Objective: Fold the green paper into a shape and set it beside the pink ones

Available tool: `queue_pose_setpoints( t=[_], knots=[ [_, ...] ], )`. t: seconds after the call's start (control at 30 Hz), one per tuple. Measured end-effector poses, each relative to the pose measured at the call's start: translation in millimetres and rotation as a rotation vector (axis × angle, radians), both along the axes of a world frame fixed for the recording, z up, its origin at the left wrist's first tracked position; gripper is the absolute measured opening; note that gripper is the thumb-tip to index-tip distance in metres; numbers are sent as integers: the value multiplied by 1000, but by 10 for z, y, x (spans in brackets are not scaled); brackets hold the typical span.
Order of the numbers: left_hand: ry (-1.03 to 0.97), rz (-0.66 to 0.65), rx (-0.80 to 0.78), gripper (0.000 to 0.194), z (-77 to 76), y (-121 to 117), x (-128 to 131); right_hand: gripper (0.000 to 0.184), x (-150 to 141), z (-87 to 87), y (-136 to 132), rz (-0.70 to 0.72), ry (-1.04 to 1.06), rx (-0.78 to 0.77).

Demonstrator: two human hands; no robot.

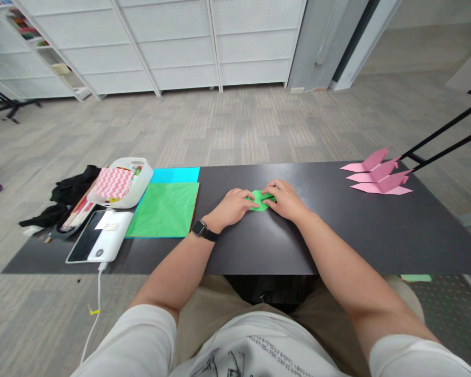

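A small folded piece of green paper (261, 201) lies on the dark table in front of me, between my two hands. My left hand (234, 206), below a wrist with a black watch (204, 229), has its fingers closed on the paper's left side. On the right side of the same paper, my right hand (284, 200) grips with thumb and fingers. Parts of the paper are hidden under the fingertips, so its exact shape is unclear.
Stacked green (163, 209) and blue paper sheets (176, 174) lie left. Beyond them are a white basket (140, 183), a power bank (110, 238) with a cable, and black cloth (74, 184). Several pink folded paper figures (380, 183) stand at the right.
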State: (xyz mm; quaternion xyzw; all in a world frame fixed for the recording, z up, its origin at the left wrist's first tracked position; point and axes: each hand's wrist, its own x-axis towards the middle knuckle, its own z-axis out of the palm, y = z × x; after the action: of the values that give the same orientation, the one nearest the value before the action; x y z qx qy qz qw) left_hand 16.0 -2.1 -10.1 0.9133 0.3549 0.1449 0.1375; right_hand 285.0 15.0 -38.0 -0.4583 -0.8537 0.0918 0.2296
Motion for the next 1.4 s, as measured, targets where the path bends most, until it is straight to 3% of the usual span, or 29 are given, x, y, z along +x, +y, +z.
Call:
queue_pose_setpoints(
  t=[0.6, 0.8, 1.03, 1.2, 1.4],
  knots=[
    [43, 4, 27, 40, 22, -33, 1, 46, -65, 30, -47, -58, -13, -85],
    [17, 1, 10, 26, 71, -65, 2, 50, 59, 72, -27, -144, -47, -144],
    [12, 3, -20, 26, 90, -78, 5, 53, 285, 67, 59, -195, -73, -168],
    [7, 6, -28, 25, 115, -91, 15, 40, 315, 137, 57, -170, 2, -120],
    [5, 14, -38, 26, 139, -122, 19, 22, 48, 137, -45, -37, 49, -65]
  ],
)
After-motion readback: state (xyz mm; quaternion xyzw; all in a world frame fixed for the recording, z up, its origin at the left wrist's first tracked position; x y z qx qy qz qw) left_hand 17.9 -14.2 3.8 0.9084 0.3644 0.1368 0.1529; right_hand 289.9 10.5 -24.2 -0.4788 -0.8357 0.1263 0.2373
